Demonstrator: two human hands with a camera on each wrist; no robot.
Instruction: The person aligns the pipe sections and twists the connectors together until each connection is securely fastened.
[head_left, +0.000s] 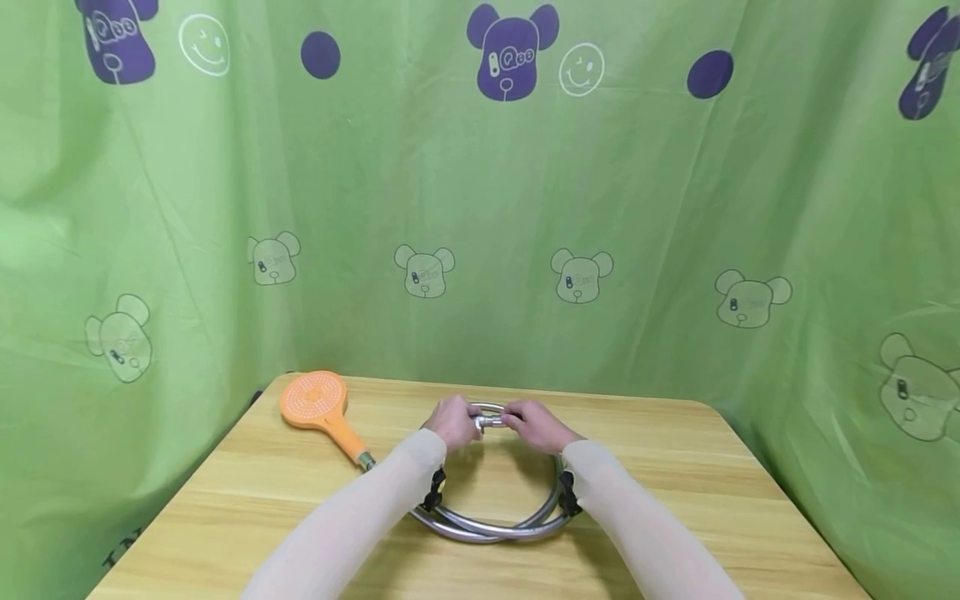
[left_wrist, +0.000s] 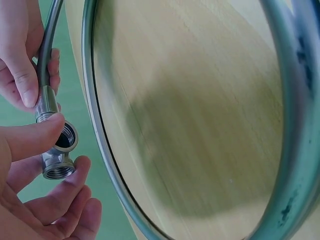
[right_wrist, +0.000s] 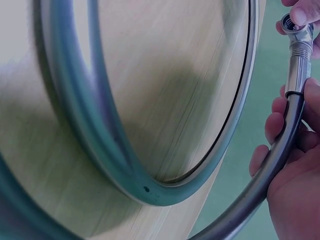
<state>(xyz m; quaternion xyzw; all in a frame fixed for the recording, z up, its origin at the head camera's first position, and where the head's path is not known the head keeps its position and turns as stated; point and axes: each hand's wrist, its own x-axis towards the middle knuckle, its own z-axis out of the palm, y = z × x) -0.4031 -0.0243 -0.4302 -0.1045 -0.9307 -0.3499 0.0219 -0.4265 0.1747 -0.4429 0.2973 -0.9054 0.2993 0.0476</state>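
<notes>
Pale sleeves foremost; left hand pinches a metal fitting, seemingly a tee; right hand grips the hose.

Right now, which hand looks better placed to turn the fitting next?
Probably the left hand: it pinches the fitting itself, while the right hand grips the hose near its end.

The hose looks like smooth metal with a satin grey sheen, and at its twelve o'clock the fitting is bright, glossy metal with ridged threads. At the hose's ten o'clock, the shower head looks like matt orange plastic, its face finely dotted; the table shows smooth, faintly glossy wood grain. The curtain at twelve o'clock looks like thin, creased cloth with a soft sheen, and the sleeves at seven and five o'clock like smooth, matt cloth.
</notes>
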